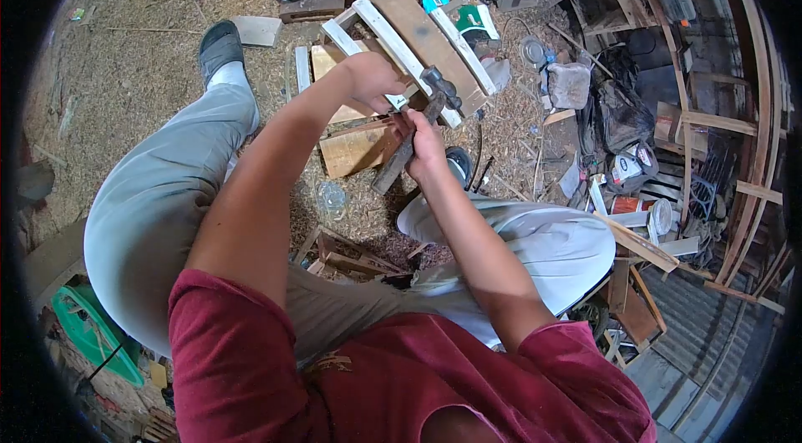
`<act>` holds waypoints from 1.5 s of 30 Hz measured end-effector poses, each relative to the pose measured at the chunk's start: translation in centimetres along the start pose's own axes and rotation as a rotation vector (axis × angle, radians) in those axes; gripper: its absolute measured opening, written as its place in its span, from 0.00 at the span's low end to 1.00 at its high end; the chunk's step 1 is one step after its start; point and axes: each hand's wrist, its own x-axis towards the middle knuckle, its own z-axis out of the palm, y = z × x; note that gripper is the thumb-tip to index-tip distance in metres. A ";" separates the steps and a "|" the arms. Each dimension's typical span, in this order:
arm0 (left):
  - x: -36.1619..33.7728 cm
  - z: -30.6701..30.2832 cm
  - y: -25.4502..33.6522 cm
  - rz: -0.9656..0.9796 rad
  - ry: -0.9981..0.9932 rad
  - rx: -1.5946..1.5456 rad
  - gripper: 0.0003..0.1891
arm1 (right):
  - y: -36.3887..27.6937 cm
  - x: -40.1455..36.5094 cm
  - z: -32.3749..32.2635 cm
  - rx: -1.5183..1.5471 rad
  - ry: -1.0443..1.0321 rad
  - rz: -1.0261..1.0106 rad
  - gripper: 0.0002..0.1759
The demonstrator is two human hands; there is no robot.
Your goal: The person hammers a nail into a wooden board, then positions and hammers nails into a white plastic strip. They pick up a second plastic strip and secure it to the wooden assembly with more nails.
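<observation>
the hammer [433,79] is at upper centre of the frame, the right grip [428,142] closed round its handle; the left grip [372,78] is by the white slat [391,40], opening and contents unclear. fingers seem safest clear of the head.

A maroon cloth T-shirt [401,384] with short, loose sleeves [225,318] is worn. A small, yellowish print [332,362] is noted on its front; the design cannot be made out. A curved neckline [455,411] is seen at the lower edge of view. Loose, pale grey fabric trousers [154,192] are worn, with creases recorded at the knees. The left foot is fitted with a white sock [229,75] and a dark grey open-heeled slipper [220,43]. Dark footwear [459,160] is partly visible on the right. The left hand [373,82] and right hand [428,142] are bare.
</observation>
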 end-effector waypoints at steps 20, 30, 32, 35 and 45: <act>-0.5 -2.2 2.1 -0.089 -0.049 0.032 0.19 | -9.3 -6.5 -4.1 -0.732 -0.087 0.032 0.18; -0.1 -0.3 0.6 -0.016 -0.024 0.111 0.24 | -13.4 -4.9 -0.2 -0.888 -0.241 0.106 0.13; -0.4 -0.1 0.7 -0.016 0.004 0.094 0.24 | -13.6 -4.7 0.5 -0.936 -0.240 0.084 0.13; -0.3 0.6 0.4 -0.048 0.065 0.053 0.25 | -14.3 -4.4 0.7 -1.007 -0.271 0.136 0.14; 0.2 3.5 -0.5 -0.070 0.187 0.160 0.09 | -14.1 -4.4 1.1 -0.995 -0.231 0.157 0.15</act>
